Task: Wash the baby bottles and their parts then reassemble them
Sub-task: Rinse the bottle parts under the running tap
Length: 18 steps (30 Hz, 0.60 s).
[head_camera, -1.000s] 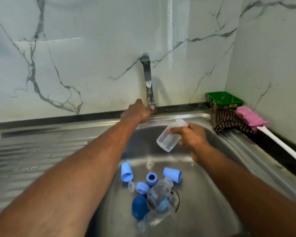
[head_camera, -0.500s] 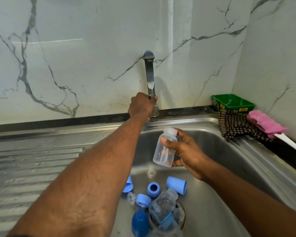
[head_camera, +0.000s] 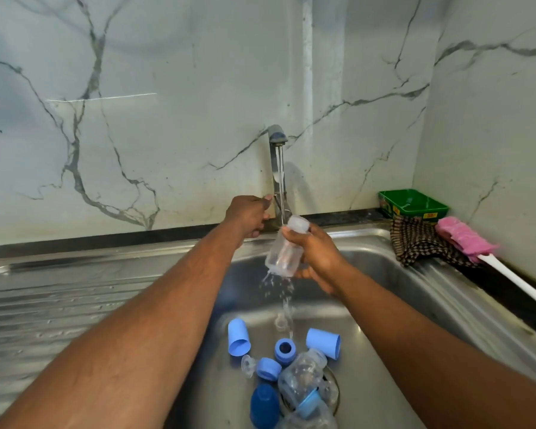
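Tap base (head_camera: 276,222) hidden behind left hand (head_camera: 248,216). Lowest bottle (head_camera: 310,418) cut off at bottom edge. White brush handle (head_camera: 520,284) cropped at right.

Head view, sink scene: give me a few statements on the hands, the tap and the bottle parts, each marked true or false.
1. Water runs from the tap. True.
2. The right hand holds a clear bottle under the stream. True.
3. The left hand holds the pink brush. False: the brush lies on the sink's right edge, and the left hand is at the tap's base.
4. Blue caps and another bottle lie in the sink basin. True.
5. The green tray sits inside the basin. False: it stands in the back right corner, by the wall.
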### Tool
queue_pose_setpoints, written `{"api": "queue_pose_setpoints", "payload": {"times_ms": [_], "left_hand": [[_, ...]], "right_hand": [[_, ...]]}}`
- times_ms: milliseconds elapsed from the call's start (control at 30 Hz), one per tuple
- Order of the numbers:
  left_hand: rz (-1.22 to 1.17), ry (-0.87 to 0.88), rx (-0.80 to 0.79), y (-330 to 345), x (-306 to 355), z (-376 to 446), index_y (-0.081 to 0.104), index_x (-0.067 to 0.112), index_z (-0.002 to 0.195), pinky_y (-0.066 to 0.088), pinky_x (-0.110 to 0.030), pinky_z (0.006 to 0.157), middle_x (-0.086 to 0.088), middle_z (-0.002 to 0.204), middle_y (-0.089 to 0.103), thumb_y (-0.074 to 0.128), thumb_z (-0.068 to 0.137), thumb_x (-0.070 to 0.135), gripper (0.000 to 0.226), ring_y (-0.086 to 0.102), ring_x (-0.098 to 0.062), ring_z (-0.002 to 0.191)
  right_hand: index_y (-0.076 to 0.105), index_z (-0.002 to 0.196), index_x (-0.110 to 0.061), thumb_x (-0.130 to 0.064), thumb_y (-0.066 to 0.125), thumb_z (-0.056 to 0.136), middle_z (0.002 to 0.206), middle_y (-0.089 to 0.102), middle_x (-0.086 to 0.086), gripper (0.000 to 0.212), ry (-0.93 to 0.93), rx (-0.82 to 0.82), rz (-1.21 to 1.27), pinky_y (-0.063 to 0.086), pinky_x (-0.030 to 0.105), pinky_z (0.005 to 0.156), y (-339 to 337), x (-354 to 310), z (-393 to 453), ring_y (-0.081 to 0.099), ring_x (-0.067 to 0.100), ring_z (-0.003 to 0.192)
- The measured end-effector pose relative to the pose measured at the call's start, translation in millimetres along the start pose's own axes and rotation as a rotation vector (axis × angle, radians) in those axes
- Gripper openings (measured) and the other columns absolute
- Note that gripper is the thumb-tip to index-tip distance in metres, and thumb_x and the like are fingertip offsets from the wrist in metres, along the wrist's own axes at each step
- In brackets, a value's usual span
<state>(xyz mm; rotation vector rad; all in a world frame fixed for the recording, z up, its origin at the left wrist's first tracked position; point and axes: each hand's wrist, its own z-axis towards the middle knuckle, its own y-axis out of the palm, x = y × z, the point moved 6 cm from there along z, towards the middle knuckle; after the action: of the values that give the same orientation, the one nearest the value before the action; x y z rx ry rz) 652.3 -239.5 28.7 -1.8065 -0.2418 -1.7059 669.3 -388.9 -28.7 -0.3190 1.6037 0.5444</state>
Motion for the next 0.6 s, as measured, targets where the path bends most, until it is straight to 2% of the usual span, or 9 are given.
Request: {"api": "queue_pose_setpoints", "payload": {"times_ms": [100, 167, 200, 267, 367, 400, 467, 533, 600], "left_hand": [[-0.084, -0.059, -0.164, 25, -7, -40, 0.066, 0.01, 0.11, 0.053, -0.03, 0.068, -0.009, 0.095, 0.071, 0.037, 0.104, 0.044, 0.045, 0.067, -0.018, 0.076], [-0.063, 0.03, -0.145, 39, -13, -56, 0.056, 0.015, 0.128, 0.05, -0.032, 0.092, -0.004, 0.118, 0.065, 0.027, 0.105, 0.048, 0.051, 0.065, -0.022, 0.104], [-0.031, 0.116, -0.112, 43, -15, -60, 0.045, 0.017, 0.141, 0.041, -0.028, 0.102, 0.0, 0.132, 0.056, 0.025, 0.105, 0.046, 0.051, 0.057, -0.023, 0.121], [0.09, 0.267, -0.07, 45, -25, -69, 0.025, 0.021, 0.155, 0.026, -0.02, 0.105, -0.001, 0.152, 0.038, 0.026, 0.106, 0.04, 0.052, 0.037, -0.021, 0.141], [0.337, 0.479, -0.082, 46, -41, -82, 0.016, 0.033, 0.156, 0.026, -0.029, 0.116, 0.0, 0.164, 0.017, 0.036, 0.105, 0.035, 0.055, 0.027, -0.02, 0.147], [0.391, 0.547, -0.071, 45, -42, -87, 0.02, 0.035, 0.156, 0.031, -0.034, 0.117, 0.001, 0.163, 0.021, 0.04, 0.104, 0.032, 0.055, 0.031, -0.019, 0.145], [0.325, 0.616, 0.077, 39, -38, -92, 0.041, 0.035, 0.148, 0.045, -0.038, 0.107, 0.003, 0.15, 0.048, 0.051, 0.101, 0.03, 0.048, 0.052, -0.016, 0.131], [0.017, 0.486, 0.271, 28, -41, -89, 0.065, 0.037, 0.125, 0.054, -0.04, 0.094, 0.006, 0.118, 0.071, 0.064, 0.092, 0.038, 0.033, 0.067, -0.013, 0.106], [-0.316, 0.271, 0.34, 27, -49, -80, 0.075, 0.045, 0.096, 0.057, -0.044, 0.089, 0.01, 0.095, 0.076, 0.07, 0.078, 0.049, 0.02, 0.071, -0.013, 0.092]], "right_hand": [[0.064, 0.109, -0.017, -0.029, 0.059, 0.097, 0.105, 0.073, 0.015, 0.018, -0.043, -0.004, -0.009, 0.057, 0.055, 0.085, 19, -6, 15, 0.07, 0.034, 0.096], [0.068, 0.107, -0.011, -0.032, 0.049, 0.1, 0.102, 0.073, 0.016, 0.029, -0.046, 0.056, -0.023, 0.06, 0.046, 0.082, 26, -4, 22, 0.071, 0.032, 0.095], [0.069, 0.103, -0.011, -0.033, 0.047, 0.1, 0.101, 0.073, 0.016, 0.032, -0.047, 0.099, -0.033, 0.059, 0.045, 0.084, 27, -3, 24, 0.07, 0.033, 0.097], [0.07, 0.091, -0.013, -0.036, 0.048, 0.1, 0.091, 0.071, 0.012, 0.033, -0.014, 0.124, -0.008, 0.057, 0.044, 0.084, 25, 1, 23, 0.069, 0.032, 0.095], [0.065, 0.083, -0.01, -0.035, 0.046, 0.101, 0.065, 0.066, 0.007, 0.036, 0.271, 0.009, 0.378, 0.052, 0.031, 0.064, 22, 10, 19, 0.065, 0.021, 0.06], [0.063, 0.084, -0.008, -0.036, 0.044, 0.102, 0.062, 0.065, 0.009, 0.038, 0.366, -0.017, 0.486, 0.049, 0.027, 0.059, 20, 10, 17, 0.063, 0.021, 0.056], [0.059, 0.088, -0.002, -0.038, 0.038, 0.103, 0.065, 0.062, 0.015, 0.044, 0.471, -0.026, 0.605, 0.049, 0.025, 0.046, 19, 9, 12, 0.058, 0.022, 0.063], [0.057, 0.094, 0.004, -0.036, 0.032, 0.105, 0.07, 0.061, 0.021, 0.049, 0.472, -0.008, 0.685, 0.054, 0.033, 0.038, 21, 7, 13, 0.059, 0.028, 0.068], [0.058, 0.099, 0.005, -0.034, 0.029, 0.107, 0.069, 0.065, 0.024, 0.049, 0.448, -0.018, 0.667, 0.057, 0.04, 0.042, 26, 10, 14, 0.064, 0.033, 0.066]]}}
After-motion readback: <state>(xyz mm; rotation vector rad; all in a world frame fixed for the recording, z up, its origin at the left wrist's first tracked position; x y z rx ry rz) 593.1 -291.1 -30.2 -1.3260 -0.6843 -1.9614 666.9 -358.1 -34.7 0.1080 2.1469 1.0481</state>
